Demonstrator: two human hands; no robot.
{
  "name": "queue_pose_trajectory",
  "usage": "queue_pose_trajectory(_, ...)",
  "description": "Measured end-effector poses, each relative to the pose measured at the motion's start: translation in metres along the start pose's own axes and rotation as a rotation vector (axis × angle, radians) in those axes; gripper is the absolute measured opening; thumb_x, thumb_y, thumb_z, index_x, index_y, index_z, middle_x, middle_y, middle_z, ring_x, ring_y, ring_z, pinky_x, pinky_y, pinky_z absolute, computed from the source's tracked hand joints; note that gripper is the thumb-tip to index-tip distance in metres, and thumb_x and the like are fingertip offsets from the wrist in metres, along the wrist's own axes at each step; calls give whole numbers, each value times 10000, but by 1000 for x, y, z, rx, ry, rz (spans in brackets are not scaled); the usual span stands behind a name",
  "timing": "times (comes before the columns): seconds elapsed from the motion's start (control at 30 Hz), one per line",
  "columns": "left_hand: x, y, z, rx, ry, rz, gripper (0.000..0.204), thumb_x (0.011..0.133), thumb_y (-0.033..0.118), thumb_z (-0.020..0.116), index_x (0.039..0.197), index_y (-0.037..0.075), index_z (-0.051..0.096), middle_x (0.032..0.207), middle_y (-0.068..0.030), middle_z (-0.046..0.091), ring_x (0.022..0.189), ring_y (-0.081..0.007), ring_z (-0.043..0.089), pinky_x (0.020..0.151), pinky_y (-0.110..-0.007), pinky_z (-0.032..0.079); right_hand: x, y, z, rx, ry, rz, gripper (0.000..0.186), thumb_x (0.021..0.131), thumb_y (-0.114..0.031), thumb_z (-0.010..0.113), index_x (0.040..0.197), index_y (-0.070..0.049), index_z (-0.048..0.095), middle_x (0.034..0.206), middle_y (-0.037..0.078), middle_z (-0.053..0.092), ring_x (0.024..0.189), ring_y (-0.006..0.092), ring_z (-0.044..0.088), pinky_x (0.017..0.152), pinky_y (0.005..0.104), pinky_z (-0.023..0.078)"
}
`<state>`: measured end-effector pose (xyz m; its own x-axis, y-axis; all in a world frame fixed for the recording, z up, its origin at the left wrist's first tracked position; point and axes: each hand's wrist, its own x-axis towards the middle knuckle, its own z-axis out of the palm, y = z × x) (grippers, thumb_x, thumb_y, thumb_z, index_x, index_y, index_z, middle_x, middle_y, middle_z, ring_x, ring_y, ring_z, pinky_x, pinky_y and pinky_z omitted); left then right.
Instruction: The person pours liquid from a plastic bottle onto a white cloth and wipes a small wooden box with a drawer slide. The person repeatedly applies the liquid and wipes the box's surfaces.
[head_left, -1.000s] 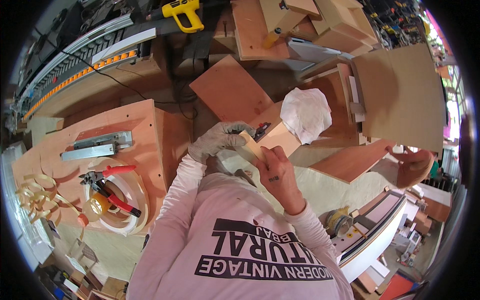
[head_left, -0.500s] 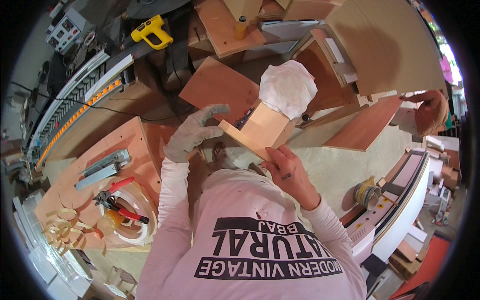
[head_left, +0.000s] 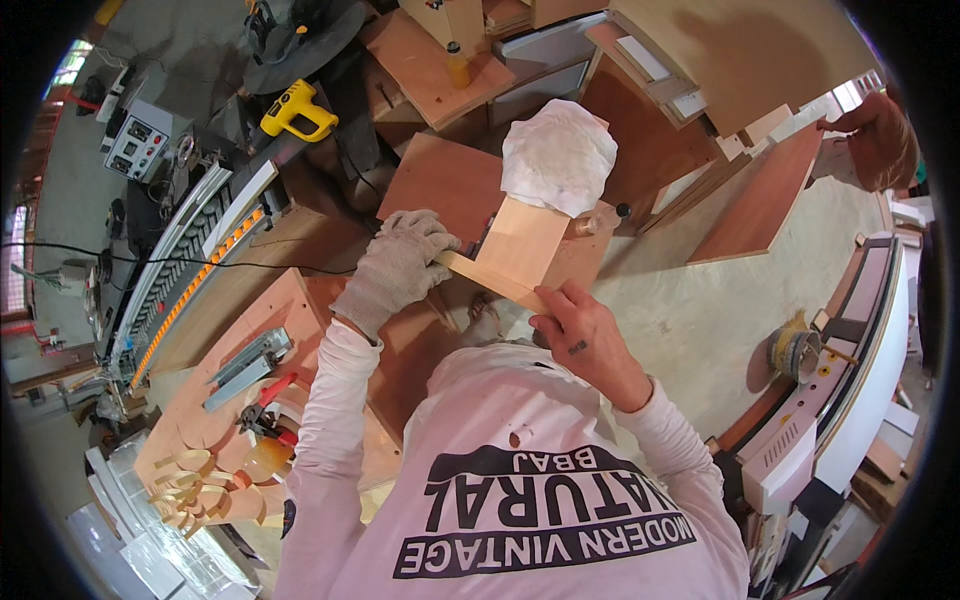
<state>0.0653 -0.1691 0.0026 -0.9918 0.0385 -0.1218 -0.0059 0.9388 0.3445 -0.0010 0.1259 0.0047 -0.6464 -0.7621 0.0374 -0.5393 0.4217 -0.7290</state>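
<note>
A light wooden board (head_left: 520, 245) with a narrow strip along its near edge is held in front of my body. My left hand (head_left: 395, 262), in a grey knit glove, has its fingers curled round the strip's left end. Bare, my right hand (head_left: 590, 345) pinches the strip's right end between thumb and fingers. A bunched white cloth (head_left: 558, 158) covers the far end of the board. Beneath is a reddish-brown panel (head_left: 435, 180), with a small clear jar-like object (head_left: 590, 226) beside the board. My fingers hide parts of the strip's ends.
At left, a wooden bench (head_left: 290, 310) bears metal drawer slides (head_left: 248, 368), red-handled pliers (head_left: 265, 405) and curled edging strips (head_left: 195, 490). A yellow heat gun (head_left: 298, 112) lies beyond. At right, a tape roll (head_left: 795, 352) sits by a machine; another person's arm (head_left: 880, 140) holds a panel (head_left: 765, 200).
My left hand has gone from spread fingers beside the strip to closing on its end. The view has turned, and the other person's panel stands farther right in it.
</note>
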Motion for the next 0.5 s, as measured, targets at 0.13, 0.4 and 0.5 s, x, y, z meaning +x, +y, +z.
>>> queue_pose_trajectory(0.13, 10, -2, -12, 85, -87, 90, 449, 743, 191, 841, 1174, 134, 730, 1201, -49, 668, 1324, -280, 522, 1160, -444, 372, -2, 3, 1, -28, -13, 22, 326, 887, -125, 739, 1188, -34, 651, 954, 166, 607, 798, 386, 663, 656, 473, 548)
queue_pose_trajectory(0.4, 16, -22, -33, 91, -104, 129, 543, 757, 267, 852, 1253, 138, 671, 1264, -98, 606, 1274, -297, 529, 1124, -434, 397, -5, 8, 7, -9, 67, 48, 328, 871, -74, 758, 1185, -26, 676, 1034, 150, 624, 740, 335, 672, 655, 431, 550)
queue_pose_trajectory(0.5, 12, -22, -35, 112, -149, 143, 614, 737, 296, 869, 1285, 141, 640, 1288, -113, 585, 1279, -326, 521, 1116, -454, 407, -9, 10, 5, 37, -31, 70, 374, 905, -103, 711, 1254, -20, 608, 1097, 170, 585, 846, 362, 672, 653, 458, 552)
